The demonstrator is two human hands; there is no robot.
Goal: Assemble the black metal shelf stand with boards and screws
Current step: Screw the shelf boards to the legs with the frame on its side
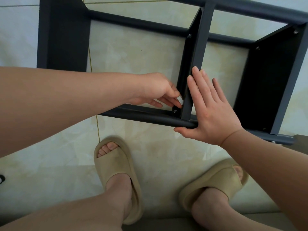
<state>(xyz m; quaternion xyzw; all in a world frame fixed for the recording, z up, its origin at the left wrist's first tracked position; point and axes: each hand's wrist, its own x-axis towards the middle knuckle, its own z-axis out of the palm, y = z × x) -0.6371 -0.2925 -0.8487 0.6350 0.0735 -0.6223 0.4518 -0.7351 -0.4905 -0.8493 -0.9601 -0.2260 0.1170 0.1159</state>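
The black metal shelf stand point(146, 116) lies on its side on the tiled floor, with three dark boards set between its tubes. My right hand point(210, 109) lies flat with straight fingers against the middle board point(198, 47), its thumb under the near tube. My left hand point(158, 90) reaches in from the left and pinches a small pale object, too small to name, against the board's lower corner, just above a black screw point(175, 111). More screws point(257, 48) show in the right board point(270, 77).
My two feet in beige slippers point(116, 177) stand on the cream floor tiles just in front of the stand. The left board point(65, 34) rises at the upper left. A small dark object point(2, 179) sits at the left edge of the floor.
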